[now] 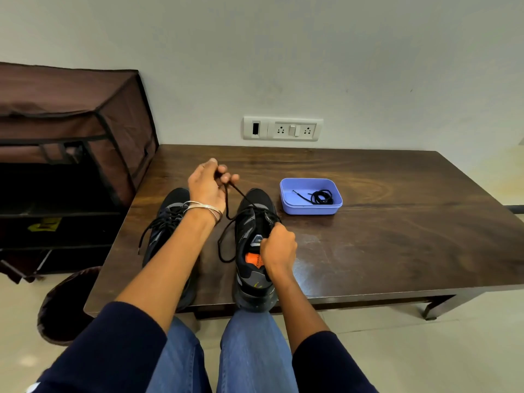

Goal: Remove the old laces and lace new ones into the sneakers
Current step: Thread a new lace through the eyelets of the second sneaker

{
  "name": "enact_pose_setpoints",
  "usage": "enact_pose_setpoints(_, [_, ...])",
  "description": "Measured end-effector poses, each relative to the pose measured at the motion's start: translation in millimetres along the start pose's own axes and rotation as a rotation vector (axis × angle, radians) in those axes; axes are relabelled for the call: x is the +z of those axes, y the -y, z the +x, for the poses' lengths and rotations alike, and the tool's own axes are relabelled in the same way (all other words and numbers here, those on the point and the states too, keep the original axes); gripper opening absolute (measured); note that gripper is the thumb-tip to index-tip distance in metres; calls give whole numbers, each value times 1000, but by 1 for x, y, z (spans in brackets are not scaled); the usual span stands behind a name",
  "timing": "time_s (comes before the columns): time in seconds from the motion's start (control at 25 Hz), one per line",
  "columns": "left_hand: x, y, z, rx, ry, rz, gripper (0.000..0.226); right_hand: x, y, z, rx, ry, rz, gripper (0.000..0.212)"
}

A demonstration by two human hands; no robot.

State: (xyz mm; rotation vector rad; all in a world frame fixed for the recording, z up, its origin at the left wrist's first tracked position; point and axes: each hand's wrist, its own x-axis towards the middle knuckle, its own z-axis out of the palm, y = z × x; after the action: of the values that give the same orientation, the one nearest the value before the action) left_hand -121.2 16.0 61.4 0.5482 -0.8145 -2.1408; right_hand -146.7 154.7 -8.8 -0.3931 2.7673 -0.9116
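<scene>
Beside the right sneaker (255,245), a blue tray (286,194) holds coiled laces (320,197).

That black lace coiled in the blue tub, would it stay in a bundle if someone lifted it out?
Probably not. The lace lies in loose loops with one end trailing, so it looks floppy and likely to uncoil. It seems light; the tub might slide if nudged.
</scene>
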Motion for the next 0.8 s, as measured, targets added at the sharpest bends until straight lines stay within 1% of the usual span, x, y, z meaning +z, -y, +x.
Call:
enact_pose_setpoints(0.04, [1, -7, -1, -9, 20, 21, 21, 0, 1, 0, 4, 2, 1, 25])
enact_pose_setpoints(0.08, [1, -9, -2, -9, 50, 161, 18, 0, 1, -1, 7, 5, 1, 26])
enact_pose_setpoints(0.12, [1, -7, -6, 16, 100, 410, 13, 0, 1, 0, 9, 8, 2, 25])
enact_pose_setpoints(0.16, [0, 1, -8, 70, 161, 733, 6, 0, 1, 0, 11, 10, 6, 23])
enact_pose_setpoints(0.2, [-3, 10, -8, 143, 236, 1058, 6, 0, 1, -1, 12, 8, 12, 22])
enact_pose_setpoints(0.24, [-7, 22, -5, 210, 319, 1357, 12, 1, 1, -1, 12, 5, 16, 21])
enact_pose_setpoints(0.32, [-12, 44, -1, 255, 437, 1853, 21, 2, 1, 0, 8, 5, 9, 21])
enact_pose_setpoints(0.36, [-12, 54, -1, 272, 443, 2020, 24, 2, 1, 0, 5, 6, 4, 22])
enact_pose_setpoints(0.4, [-10, 61, 0, 292, 420, 2129, 26, 2, 1, 1, 3, 9, 2, 22])
enact_pose_setpoints(0.44, [-8, 67, 0, 325, 401, 2185, 26, 2, 0, 2, 0, 10, -1, 23])
enact_pose_setpoints(0.52, [-2, 70, -1, 383, 399, 2212, 21, 2, 0, 3, 4, 4, -2, 23])
enact_pose_setpoints(0.56, [-2, 69, -1, 374, 391, 2168, 18, 2, -1, 3, 7, -2, -2, 23])
enact_pose_setpoints(0.6, [-5, 69, 1, 340, 357, 2084, 17, 3, -1, 3, 7, -7, 1, 22])
enact_pose_setpoints(0.64, [-10, 69, 2, 305, 309, 1942, 15, 3, -1, 2, 7, -10, 2, 21])
enact_pose_setpoints(0.68, [-15, 67, 2, 250, 257, 1692, 14, 3, -2, 2, 7, -14, -1, 21])
enact_pose_setpoints(0.8, [-16, 50, -2, -41, 76, 605, 24, 3, 0, 3, 15, -19, -12, 21])
